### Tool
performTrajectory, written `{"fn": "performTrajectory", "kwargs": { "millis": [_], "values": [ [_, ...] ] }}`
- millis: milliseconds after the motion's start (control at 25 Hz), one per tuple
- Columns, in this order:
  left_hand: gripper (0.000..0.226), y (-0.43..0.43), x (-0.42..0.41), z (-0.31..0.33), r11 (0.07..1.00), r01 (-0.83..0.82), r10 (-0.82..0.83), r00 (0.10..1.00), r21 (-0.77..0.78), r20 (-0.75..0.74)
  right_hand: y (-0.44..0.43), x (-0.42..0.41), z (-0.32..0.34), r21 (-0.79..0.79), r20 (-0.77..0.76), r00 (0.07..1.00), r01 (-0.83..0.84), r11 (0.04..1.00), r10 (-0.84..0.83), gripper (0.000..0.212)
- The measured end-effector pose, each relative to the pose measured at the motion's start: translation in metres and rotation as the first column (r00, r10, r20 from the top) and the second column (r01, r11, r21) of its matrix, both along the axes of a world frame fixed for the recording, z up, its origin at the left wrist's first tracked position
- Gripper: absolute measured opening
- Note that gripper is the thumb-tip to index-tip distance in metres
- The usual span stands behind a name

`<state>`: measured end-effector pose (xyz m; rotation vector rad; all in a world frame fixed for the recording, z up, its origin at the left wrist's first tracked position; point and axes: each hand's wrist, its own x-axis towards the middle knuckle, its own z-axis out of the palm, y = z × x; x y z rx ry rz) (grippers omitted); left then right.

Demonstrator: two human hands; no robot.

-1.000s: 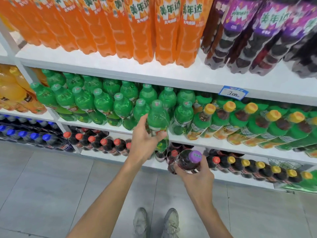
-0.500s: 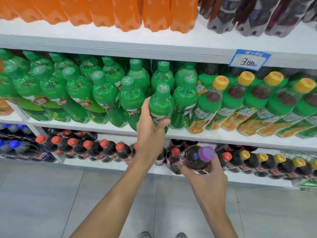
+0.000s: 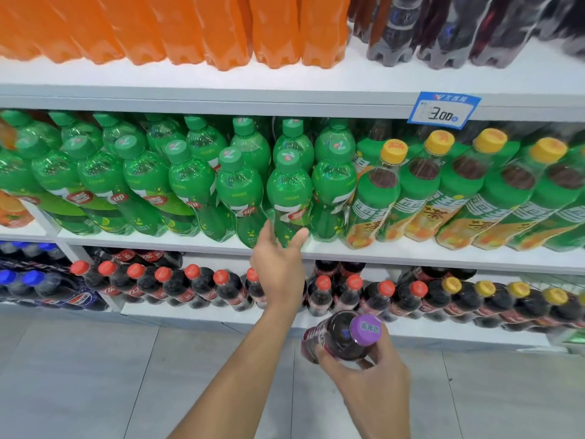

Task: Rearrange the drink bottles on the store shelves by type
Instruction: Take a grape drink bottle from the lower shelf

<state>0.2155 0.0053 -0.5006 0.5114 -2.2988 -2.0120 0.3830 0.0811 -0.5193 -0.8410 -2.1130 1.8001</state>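
A green 7-Up bottle [image 3: 289, 198] stands at the front edge of the middle shelf [image 3: 411, 253], in line with the other green bottles [image 3: 152, 182]. My left hand [image 3: 278, 267] reaches up to its base, fingers on the bottle's left side and thumb on its right. Lower down, in front of the bottom shelf, my right hand [image 3: 373, 384] grips a dark grape soda bottle [image 3: 335, 340] with a purple cap, tilted with the cap toward me.
Green tea bottles with yellow caps [image 3: 421, 191] fill the middle shelf's right half. Orange soda [image 3: 221, 26] and dark bottles [image 3: 443, 30] stand on the top shelf. Cola with red caps [image 3: 196, 286] and with yellow caps [image 3: 484, 299] lines the bottom shelf, and blue-capped cola [image 3: 31, 283] sits at far left.
My left hand set the green bottle back into the row on the middle shelf and slid from its body down to its base. The view moved closer; my right hand still holds the grape bottle.
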Motion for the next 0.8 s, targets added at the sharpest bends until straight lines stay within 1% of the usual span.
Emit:
{"fn": "performTrajectory", "kwargs": {
  "millis": [40,160,240,320,400,480,560,600,680,720,800],
  "values": [
    [0.082,0.000,0.000,-0.001,0.999,0.005,-0.004,1.000,-0.044,0.024,-0.001,0.001,-0.001,0.004,-0.005,1.000,0.011,1.000,-0.011,0.067],
    [0.072,-0.001,-0.006,-0.001,0.984,0.028,-0.026,1.000,-0.173,0.016,-0.003,0.002,-0.004,0.045,-0.020,0.999,0.031,0.998,-0.030,0.083],
    [0.072,-0.002,-0.009,0.003,0.972,0.053,-0.051,0.999,-0.227,0.014,-0.003,0.002,-0.008,0.071,-0.034,0.999,0.041,0.997,-0.039,0.084],
    [0.074,-0.002,-0.010,0.005,0.964,0.072,-0.074,0.997,-0.257,0.003,-0.003,0.003,-0.010,0.075,-0.030,0.999,0.040,0.996,-0.038,0.080],
    [0.074,-0.002,-0.010,0.007,0.965,0.047,-0.047,0.999,-0.256,0.007,-0.002,0.003,-0.011,0.060,-0.018,1.000,0.025,0.998,-0.024,0.069],
    [0.069,-0.002,-0.012,0.002,0.970,0.027,-0.024,1.000,-0.242,0.016,-0.002,0.003,-0.011,0.048,-0.016,1.000,0.018,0.999,-0.017,0.067],
    [0.051,-0.005,-0.012,-0.005,0.973,0.031,-0.024,0.999,-0.228,0.034,-0.002,0.004,-0.012,0.040,-0.017,1.000,0.021,0.999,-0.021,0.067],
    [0.046,-0.008,-0.009,-0.007,0.975,0.038,-0.030,0.999,-0.220,0.039,-0.002,0.004,-0.012,0.039,-0.014,1.000,0.026,0.999,-0.025,0.068],
    [0.062,-0.019,0.000,-0.007,0.976,0.029,-0.020,0.999,-0.216,0.041,-0.003,0.005,-0.013,0.045,-0.010,0.999,0.032,0.998,-0.032,0.068],
    [0.064,-0.025,0.004,-0.008,0.976,0.008,0.000,0.999,-0.219,0.040,-0.003,0.005,-0.013,0.045,-0.006,0.999,0.032,0.998,-0.032,0.069],
    [0.051,-0.038,0.003,-0.010,0.970,-0.045,0.057,0.997,-0.238,0.043,-0.004,0.006,-0.014,0.031,0.004,0.999,0.033,0.999,-0.033,0.068]
  ]
}}
